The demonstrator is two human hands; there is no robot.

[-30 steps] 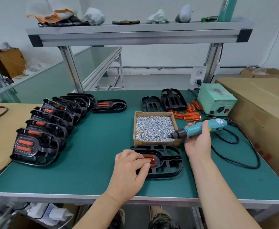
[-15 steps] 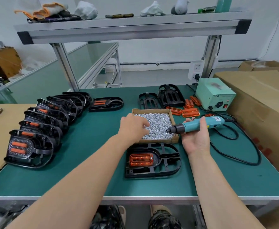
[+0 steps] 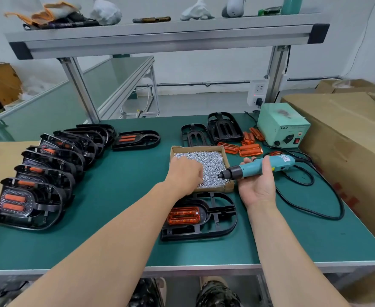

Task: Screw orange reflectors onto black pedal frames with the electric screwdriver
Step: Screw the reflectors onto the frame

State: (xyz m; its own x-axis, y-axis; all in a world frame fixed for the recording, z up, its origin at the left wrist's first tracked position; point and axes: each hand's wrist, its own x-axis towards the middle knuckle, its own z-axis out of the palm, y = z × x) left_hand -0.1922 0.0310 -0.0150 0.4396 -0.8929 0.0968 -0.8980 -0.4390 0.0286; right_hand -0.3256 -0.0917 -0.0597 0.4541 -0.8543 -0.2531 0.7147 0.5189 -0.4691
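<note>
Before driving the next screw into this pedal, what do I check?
1. The orange reflector sits in the front pedal frame: ok.
2. The right hand grips the electric screwdriver: ok.
3. The left hand holds a screw: cannot tell, grip hidden in the screw box.
4. The cable lies clear of the frame, to its right: ok.

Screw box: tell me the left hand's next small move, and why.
Probably pinch one screw and lift it to the bit. The left hand is in the screw box, the right hand holds the electric screwdriver with its tip over the box, and the orange reflector sits in the pedal frame.
</note>
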